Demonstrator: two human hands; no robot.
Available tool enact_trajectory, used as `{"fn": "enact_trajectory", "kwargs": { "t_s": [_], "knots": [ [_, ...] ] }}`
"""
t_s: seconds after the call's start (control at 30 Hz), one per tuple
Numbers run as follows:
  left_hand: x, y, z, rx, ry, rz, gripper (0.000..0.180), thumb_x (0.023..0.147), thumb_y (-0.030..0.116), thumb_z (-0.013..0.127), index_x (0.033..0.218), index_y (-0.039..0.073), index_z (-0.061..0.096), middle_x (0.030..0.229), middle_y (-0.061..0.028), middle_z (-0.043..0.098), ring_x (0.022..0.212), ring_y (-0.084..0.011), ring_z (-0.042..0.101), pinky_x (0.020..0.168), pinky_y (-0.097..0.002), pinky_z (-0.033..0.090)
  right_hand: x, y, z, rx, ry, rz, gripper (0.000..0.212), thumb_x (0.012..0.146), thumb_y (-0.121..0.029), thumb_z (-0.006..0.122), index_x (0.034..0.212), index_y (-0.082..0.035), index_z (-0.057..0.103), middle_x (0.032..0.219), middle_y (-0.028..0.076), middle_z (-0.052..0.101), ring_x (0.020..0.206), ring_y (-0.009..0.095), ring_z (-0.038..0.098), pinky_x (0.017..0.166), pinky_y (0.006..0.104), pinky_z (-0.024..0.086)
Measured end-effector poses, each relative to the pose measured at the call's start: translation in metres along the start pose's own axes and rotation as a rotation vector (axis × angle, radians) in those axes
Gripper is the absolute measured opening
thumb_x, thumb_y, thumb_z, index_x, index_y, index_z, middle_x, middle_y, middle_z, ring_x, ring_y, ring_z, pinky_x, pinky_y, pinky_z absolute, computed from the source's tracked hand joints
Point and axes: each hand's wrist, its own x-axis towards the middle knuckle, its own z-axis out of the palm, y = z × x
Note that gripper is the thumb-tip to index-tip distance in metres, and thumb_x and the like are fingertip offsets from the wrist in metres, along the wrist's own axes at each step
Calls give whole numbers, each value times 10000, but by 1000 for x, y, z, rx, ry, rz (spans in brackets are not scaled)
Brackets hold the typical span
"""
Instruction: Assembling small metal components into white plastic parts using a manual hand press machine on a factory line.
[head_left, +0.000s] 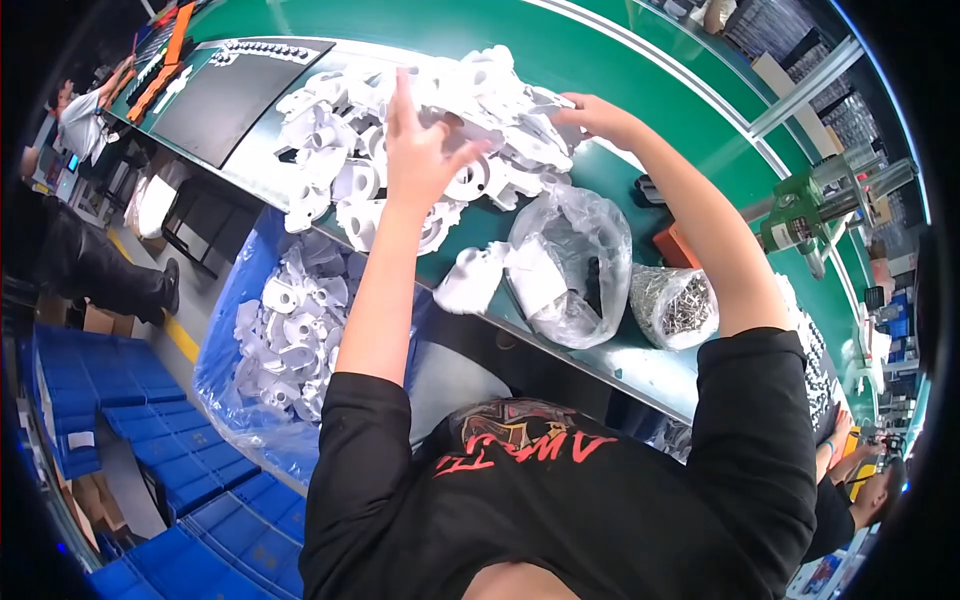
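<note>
A large heap of white molded plastic parts, with round holes and curved walls, lies on the green-topped bench. My left hand is at the heap's near middle, its fingers spread apart and holding nothing. At the heap's right edge, my right hand reaches in from the side with fingers stretched against the outer parts. Its fingertips are partly hidden among the white pieces. Closer to me, a clear plastic bag stands open on the bench, and a loose white part lies beside it.
A bag of metal screws stands right of the clear bag. Below the bench, a blue-lined bin holds more white parts. Blue crates stand at lower left, a green machine at right. Other people are at far left and right.
</note>
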Motion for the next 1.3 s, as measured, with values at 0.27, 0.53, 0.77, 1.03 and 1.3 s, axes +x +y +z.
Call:
{"fn": "enact_trajectory", "kwargs": {
  "t_s": [0.27,0.53,0.77,1.03,1.3],
  "knots": [
    [-6,-2,-1,-254,243,-8,215,774,225,670,750,11,670,1351,-281,355,1210,-404,393,966,-442,372,-37,5,19,-306,482,-191,646,796,-387,650,1305,-46,442,1324,158,470,1171,275,474,971,364,383],
    [-57,65,-59,-207,-34,-97,446,821,259,642,1197,56,513,1342,-250,362,1251,-416,343,1021,-492,292,-134,-55,56,-511,368,-429,563,809,-279,644,1282,-42,451,1295,174,475,1224,309,437,1020,382,350],
    [-157,102,-29,6,-272,93,606,773,353,664,1276,90,450,1411,-266,270,1318,-453,233,1060,-579,175,-219,-73,73,-475,143,-524,504,810,-210,651,1252,-40,480,1293,162,484,1195,301,470,1009,379,364],
    [-116,83,3,114,-4,277,535,797,362,656,1223,95,474,1363,-222,355,1257,-381,335,1021,-509,252,-306,-56,69,-226,276,-385,396,801,-145,642,1160,-3,557,1112,116,595,986,202,579,890,335,452],
    [-71,119,-12,-195,66,311,448,783,159,632,1193,51,485,1318,-197,406,1251,-356,353,1033,-451,247,-362,14,75,13,576,-423,286,846,-154,579,1062,33,592,922,102,639,852,172,612,770,300,489]
  ]
}}
